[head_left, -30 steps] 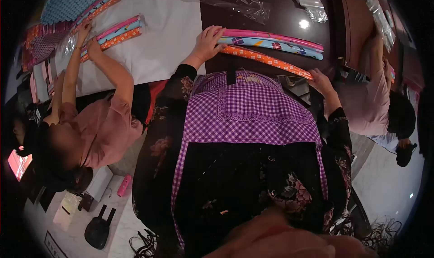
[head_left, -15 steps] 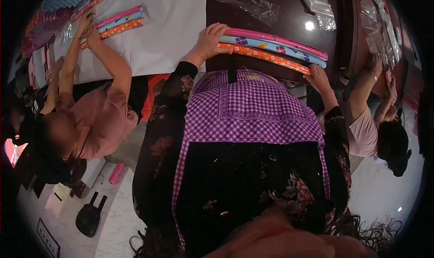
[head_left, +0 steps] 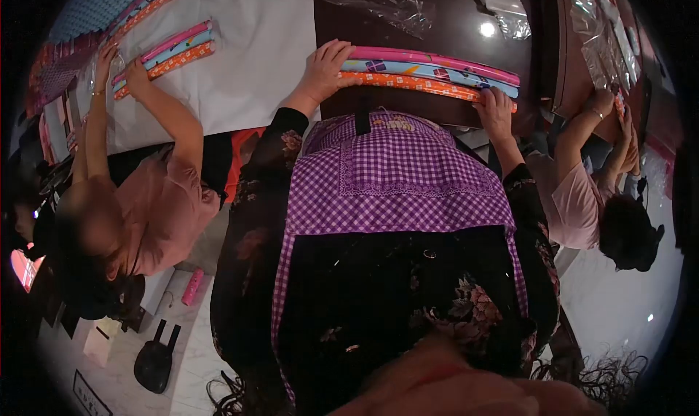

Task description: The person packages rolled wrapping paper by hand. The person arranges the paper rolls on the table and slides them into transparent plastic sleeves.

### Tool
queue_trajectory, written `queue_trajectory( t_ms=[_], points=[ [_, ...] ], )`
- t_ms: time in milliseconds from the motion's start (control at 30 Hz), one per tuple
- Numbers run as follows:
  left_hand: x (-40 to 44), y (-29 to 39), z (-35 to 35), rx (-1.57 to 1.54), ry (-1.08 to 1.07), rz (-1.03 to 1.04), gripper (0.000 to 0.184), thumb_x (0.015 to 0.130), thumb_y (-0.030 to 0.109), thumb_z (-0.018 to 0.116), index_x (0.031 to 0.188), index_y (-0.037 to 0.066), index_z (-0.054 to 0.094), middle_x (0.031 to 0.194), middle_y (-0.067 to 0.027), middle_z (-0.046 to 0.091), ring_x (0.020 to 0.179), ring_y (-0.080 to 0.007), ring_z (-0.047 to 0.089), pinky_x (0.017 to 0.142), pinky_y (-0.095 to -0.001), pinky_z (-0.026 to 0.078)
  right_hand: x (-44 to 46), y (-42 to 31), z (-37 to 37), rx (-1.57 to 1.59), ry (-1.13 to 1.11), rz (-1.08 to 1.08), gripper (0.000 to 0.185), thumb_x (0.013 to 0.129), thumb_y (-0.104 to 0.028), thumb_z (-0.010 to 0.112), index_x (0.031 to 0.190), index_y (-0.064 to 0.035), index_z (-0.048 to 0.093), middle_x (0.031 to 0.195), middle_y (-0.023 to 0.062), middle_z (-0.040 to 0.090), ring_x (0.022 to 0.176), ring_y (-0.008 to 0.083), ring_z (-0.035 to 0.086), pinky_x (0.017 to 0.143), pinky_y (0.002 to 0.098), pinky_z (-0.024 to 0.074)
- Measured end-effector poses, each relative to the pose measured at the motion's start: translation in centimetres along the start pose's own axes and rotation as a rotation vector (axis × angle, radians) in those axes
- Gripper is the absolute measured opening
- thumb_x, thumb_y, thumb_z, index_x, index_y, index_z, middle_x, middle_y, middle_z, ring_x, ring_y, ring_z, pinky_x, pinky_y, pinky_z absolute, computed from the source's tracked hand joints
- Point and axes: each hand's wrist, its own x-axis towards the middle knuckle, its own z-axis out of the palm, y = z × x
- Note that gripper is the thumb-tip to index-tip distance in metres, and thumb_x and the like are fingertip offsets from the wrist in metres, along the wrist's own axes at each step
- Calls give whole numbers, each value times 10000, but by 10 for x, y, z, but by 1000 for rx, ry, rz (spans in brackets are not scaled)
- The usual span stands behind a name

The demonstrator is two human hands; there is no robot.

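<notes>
Three rolls of patterned wrapping paper lie side by side on the dark table in front of me. The pink roll [head_left: 437, 57] is farthest away, the light blue roll [head_left: 415, 70] is in the middle, and the orange roll [head_left: 415, 85] is nearest. My left hand [head_left: 328, 72] is wrapped round the left ends of the bundle, thumb on the near side. At the right, my right hand [head_left: 496, 114] has its fingers bent over the orange roll, just short of its end. The orange tip shows beyond the fingers.
Clear plastic sleeves [head_left: 502, 4] lie at the table's far side. On the left, a co-worker's hands [head_left: 135, 77] hold a similar bundle [head_left: 178, 48] over a white cloth [head_left: 255, 59]. Another co-worker's arm [head_left: 582, 128] reaches over plastic packaging at the right.
My right hand has shifted from the orange roll's right end onto its top, a little inward. My left hand keeps its hold. The whole view has moved slightly.
</notes>
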Motion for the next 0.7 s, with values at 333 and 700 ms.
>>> queue_trajectory(
  t_ms=[333,700],
  points=[
    [2,0,2,3,2,-22,761,756,579,662,1345,125,500,1381,-32,473,1326,-275,388,1073,-446,339,126,-133,-7,121,-185,-290,985,703,-359,807,1485,-100,267,1500,157,297,1380,362,303,1134,490,277],
    [7,4,-4,-168,124,-84,651,819,474,673,1317,84,522,1323,-83,525,1277,-302,445,1059,-415,366,158,-173,31,147,-143,-530,1022,643,-400,820,1446,-25,311,1354,180,430,1236,355,446,1059,438,359]
  ],
)
